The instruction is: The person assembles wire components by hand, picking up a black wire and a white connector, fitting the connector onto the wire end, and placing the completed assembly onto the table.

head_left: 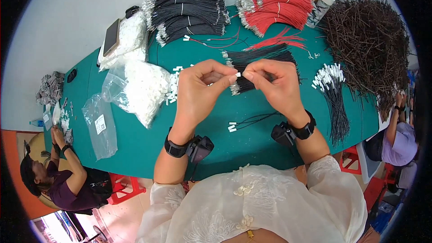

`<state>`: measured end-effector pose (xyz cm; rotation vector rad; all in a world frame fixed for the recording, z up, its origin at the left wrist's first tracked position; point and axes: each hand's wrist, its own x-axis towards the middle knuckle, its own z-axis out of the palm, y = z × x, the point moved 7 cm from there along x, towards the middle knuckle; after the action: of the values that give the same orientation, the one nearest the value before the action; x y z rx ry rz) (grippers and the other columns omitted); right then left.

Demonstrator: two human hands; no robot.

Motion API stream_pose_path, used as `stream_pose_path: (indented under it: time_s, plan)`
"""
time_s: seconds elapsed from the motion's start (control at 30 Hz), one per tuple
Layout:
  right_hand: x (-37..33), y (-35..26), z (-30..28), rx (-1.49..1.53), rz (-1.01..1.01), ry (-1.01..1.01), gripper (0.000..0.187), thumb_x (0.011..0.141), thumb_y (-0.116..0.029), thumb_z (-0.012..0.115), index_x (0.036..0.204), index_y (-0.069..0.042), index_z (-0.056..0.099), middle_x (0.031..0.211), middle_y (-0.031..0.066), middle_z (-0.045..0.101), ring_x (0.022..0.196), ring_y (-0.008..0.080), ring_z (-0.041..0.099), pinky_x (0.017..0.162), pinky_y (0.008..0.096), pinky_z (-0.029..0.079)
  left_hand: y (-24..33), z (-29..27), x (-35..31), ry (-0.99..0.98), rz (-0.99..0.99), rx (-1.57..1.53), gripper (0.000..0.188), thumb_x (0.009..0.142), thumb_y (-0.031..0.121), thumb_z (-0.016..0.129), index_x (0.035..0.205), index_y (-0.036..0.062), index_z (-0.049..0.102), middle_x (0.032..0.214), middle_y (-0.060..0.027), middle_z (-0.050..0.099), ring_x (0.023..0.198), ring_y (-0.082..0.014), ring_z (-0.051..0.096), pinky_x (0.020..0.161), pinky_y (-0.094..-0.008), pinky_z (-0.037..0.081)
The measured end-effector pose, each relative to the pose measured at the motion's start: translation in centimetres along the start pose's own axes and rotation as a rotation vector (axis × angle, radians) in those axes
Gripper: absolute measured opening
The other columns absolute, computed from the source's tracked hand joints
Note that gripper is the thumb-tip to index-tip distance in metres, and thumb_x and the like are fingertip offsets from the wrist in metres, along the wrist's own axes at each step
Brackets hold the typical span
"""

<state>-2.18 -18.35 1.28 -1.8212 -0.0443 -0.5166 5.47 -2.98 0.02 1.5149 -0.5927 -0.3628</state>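
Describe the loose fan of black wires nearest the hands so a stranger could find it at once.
Start at the green table and go to its middle, just beyond the two hands. The loose fan of black wires lies there, unbanded with silver tips, unlike the tied black bundles farther back.

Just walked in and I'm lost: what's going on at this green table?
A person holds a small white connector pinched between the left hand and right hand, above a bundle of black wires on the green table. Bags of white connectors lie left; red wire bundles farther back.
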Motion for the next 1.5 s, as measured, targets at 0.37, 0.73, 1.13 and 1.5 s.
stream_pose_path:
  time_s: [0.37, 0.73, 1.13, 1.5]
  plan:
    - [-0.8, 1.6, -0.1, -0.111, 0.17, -0.261, 0.009, 0.084, -0.005, 0.073, 0.09, 0.002, 0.071, 0.073, 0.0041, 0.068, 0.061, 0.0079, 0.057, 0.054, 0.0244, 0.043, 0.0, -1.7, 1.2, -0.066, 0.011, 0.38, 0.01, 0.08, 0.004, 0.077, 0.088, -0.0006, 0.072, 0.083, -0.0107, 0.072, 0.075, -0.0188, 0.069, 0.07, -0.0274, 0.055]
    - [-1.6, 4.7, 1.1, -0.688, -0.138, -0.388, 0.008, 0.074, -0.006, 0.073, 0.079, -0.002, 0.068, 0.082, 0.0104, 0.065, 0.085, 0.0321, 0.061, 0.074, 0.0416, 0.05, -7.7, -0.2, 2.0, -0.1, 0.246, 1.167, 0.012, 0.07, 0.009, 0.078, 0.071, 0.001, 0.068, 0.078, -0.015, 0.066, 0.08, -0.0354, 0.064, 0.075, -0.0447, 0.053]
    - [-0.4, 7.9, 1.5, -0.737, -0.235, -0.39, 0.009, 0.077, -0.002, 0.07, 0.083, -0.001, 0.063, 0.081, 0.0103, 0.062, 0.083, 0.0302, 0.06, 0.073, 0.0393, 0.051, -6.8, -0.7, 2.4, -0.04, 0.197, 1.002, 0.006, 0.075, 0.005, 0.072, 0.078, 0.0014, 0.068, 0.077, -0.0129, 0.069, 0.07, -0.028, 0.066, 0.065, -0.0371, 0.053]
    - [0.7, 5.0, 0.7, -0.089, 0.15, -0.28, 0.005, 0.093, 0.0, 0.061, 0.092, 0.003, 0.066, 0.079, 0.0049, 0.068, 0.07, 0.0063, 0.06, 0.061, 0.0219, 0.046, -4.7, -3.1, 2.8, -0.062, -0.093, 0.321, 0.013, 0.089, 0.006, 0.068, 0.097, -0.0026, 0.072, 0.08, -0.0012, 0.069, 0.07, -0.0067, 0.062, 0.063, -0.0218, 0.049]
